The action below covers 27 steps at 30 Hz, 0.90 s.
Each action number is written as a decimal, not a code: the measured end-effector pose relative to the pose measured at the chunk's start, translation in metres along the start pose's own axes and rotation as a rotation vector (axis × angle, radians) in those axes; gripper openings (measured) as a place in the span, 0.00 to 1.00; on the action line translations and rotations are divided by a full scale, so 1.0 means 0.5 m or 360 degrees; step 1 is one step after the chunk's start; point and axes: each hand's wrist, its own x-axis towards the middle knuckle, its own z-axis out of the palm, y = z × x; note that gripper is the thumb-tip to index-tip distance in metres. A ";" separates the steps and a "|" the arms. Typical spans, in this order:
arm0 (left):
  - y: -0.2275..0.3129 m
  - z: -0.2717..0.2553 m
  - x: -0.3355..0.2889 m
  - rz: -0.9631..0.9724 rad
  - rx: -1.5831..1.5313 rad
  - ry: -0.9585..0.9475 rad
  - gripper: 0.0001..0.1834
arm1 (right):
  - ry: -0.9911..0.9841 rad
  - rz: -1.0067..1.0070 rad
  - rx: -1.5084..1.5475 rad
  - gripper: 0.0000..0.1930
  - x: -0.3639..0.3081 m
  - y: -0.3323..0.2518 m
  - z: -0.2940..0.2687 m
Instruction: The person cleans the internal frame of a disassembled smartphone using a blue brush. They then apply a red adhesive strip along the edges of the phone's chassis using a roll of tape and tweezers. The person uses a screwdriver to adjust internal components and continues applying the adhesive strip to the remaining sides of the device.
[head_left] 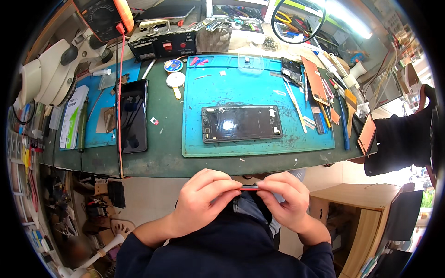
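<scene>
Just in front of the bench edge, my left hand (204, 194) and my right hand (285, 194) pinch the two ends of a thin dark strip with a red edge (249, 188). Seen almost edge-on, its exact kind cannot be made out. Both hands have thumb and forefinger pressed together. Beyond them, on the blue repair mat (194, 102), lies an opened phone (243, 124) with a dark screen panel and bare frame edges; neither hand touches it. A second black phone (133, 116) lies to the left of the mat.
A microscope (51, 69) stands at the left, with a red cable (121, 92) hanging beside it. Behind are a black power unit (167, 44) and a clear box (250, 64). Tweezers (294, 104), a brush (350, 104) and other tools lie right. A dark-clothed person (398, 139) is at far right.
</scene>
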 end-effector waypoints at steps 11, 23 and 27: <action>-0.005 0.013 -0.006 -0.0182 -0.0121 0.0197 0.18 | 0.0051 0.0146 0.0067 0.13 -0.001 0.018 0.002; -0.002 0.010 -0.008 -0.0021 -0.0019 -0.0013 0.16 | -0.0058 -0.0033 0.0062 0.17 0.007 0.001 0.004; -0.013 0.006 -0.010 -0.0032 -0.0014 0.0085 0.15 | 0.0067 0.0157 0.0187 0.16 -0.002 -0.001 0.003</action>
